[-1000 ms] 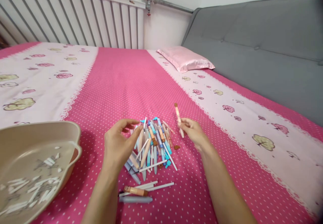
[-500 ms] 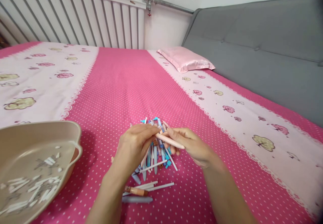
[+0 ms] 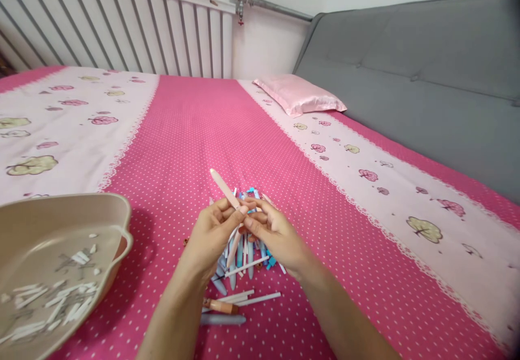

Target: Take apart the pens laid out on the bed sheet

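Observation:
A pale pink pen barrel (image 3: 222,185) slants up and to the left from between my two hands. My left hand (image 3: 214,235) pinches it with thumb and fingers near its lower part. My right hand (image 3: 276,233) is closed at the barrel's lower end, its thumb and fingertips meeting those of my left hand, which hide that end. Below and behind the hands lies a pile of pen parts (image 3: 244,257): blue and pink barrels, thin white tubes and small blue pieces. Closer to me are a brown-orange pen piece (image 3: 221,306), a grey-blue barrel (image 3: 223,320) and several white sticks (image 3: 260,299).
A beige basin (image 3: 117,208) stands at the left, with many short white pieces and grey bits in it. The pink dotted bedsheet (image 3: 195,122) spreads beneath everything. Farther off are a pink pillow (image 3: 298,96), a grey headboard (image 3: 406,67) and a white radiator (image 3: 134,30).
The pink barrel has swung from pointing right, towards my right wrist, to pointing up and left. My hands have turned and come together, fingertips meeting.

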Tool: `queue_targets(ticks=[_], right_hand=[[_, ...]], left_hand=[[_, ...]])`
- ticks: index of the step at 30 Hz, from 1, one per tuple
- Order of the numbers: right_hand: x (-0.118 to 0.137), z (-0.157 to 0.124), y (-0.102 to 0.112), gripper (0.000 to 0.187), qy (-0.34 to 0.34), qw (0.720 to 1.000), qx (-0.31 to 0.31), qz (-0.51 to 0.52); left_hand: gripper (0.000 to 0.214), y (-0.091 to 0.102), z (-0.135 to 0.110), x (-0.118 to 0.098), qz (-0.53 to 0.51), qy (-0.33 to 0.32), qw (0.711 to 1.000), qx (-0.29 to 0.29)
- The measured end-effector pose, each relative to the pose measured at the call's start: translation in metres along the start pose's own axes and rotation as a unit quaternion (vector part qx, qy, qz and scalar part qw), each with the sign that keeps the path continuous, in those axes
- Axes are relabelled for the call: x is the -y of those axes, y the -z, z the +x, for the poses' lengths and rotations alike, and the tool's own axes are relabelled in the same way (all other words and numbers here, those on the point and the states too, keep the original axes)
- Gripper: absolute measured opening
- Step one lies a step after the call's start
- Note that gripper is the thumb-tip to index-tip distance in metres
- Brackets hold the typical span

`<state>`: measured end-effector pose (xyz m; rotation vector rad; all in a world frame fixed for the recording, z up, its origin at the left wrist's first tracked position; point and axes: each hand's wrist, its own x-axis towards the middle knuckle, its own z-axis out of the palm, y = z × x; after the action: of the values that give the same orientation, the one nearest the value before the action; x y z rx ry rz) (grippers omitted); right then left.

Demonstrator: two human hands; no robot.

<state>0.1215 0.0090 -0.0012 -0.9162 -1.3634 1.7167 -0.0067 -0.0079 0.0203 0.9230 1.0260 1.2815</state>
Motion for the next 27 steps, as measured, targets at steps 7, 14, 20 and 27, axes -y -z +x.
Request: queue_targets(ticks=[7,14,20,27], right_hand=[[0.007,0.001,0.006,0.026,-0.021,1.000,0.003,0.019],[0.016,-0.006,0.007,0.025,-0.085,0.987,0.094,0.101],[0.015,-0.006,0.008,0.035,-0.098,0.985,0.124,0.069],[0.015,-0.005,0.010,0.031,0.124,0.953,-0.023,-0.277]], left_hand=[[0.031,0.008,-0.001,-0.003,0.037,-0.009,0.998,-0.041],[0.029,0.011,0.000,-0.007,-0.088,-0.059,0.992,-0.063],[0.018,0.008,0.001,-0.008,-0.109,-0.035,0.993,-0.025],[0.023,0.006,0.005,-0.001,-0.091,-0.052,0.989,-0.107]])
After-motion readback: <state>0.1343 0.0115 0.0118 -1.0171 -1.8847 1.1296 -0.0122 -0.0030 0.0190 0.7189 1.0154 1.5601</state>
